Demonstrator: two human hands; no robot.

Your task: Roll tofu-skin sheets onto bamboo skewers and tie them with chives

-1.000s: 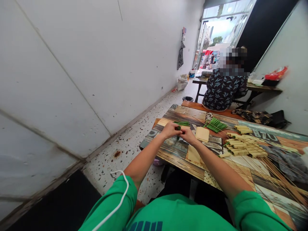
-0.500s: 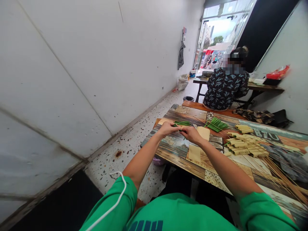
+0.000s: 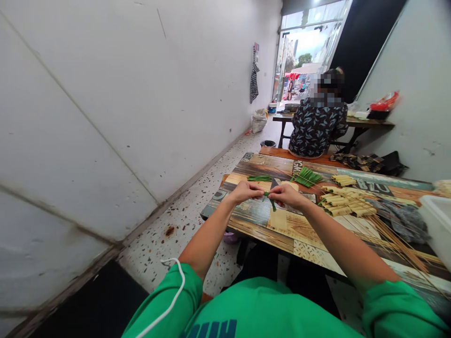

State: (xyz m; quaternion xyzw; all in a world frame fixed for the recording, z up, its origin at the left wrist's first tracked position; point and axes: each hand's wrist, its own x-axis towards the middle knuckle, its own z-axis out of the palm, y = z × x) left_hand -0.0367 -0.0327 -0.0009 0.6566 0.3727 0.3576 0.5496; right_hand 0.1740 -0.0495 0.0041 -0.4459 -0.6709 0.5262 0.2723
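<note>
A small folded bundle of green chives [image 3: 272, 205] is pinched between my two hands above the wooden table, one end hanging down. My left hand [image 3: 245, 192] closes its thumb and fingers on the left end. My right hand [image 3: 288, 194] grips it from the right, fingers pressed together. Loose chives [image 3: 260, 178] lie just beyond my left hand. Below my right hand is a pale yellow sheet [image 3: 278, 219], perhaps tofu skin; another sheet [image 3: 290, 186] is partly hidden behind that hand. Farther right lie a fan of green chives [image 3: 307, 177] and stacked yellow rolls [image 3: 347, 203] with green inside.
Thin wooden skewers [image 3: 398, 239] and a grey cloth [image 3: 400, 218] lie on the table's right side. A white plastic container [image 3: 437, 225] stands at the right edge. Ahead, a person [image 3: 317, 126] sits on a bench [image 3: 276, 151], facing away. A white wall [image 3: 141, 117] runs along the left.
The green bundle now shows between my hands, its end hanging down; before, it was mostly hidden by my fingers. The view has turned right, bringing the white container into sight.
</note>
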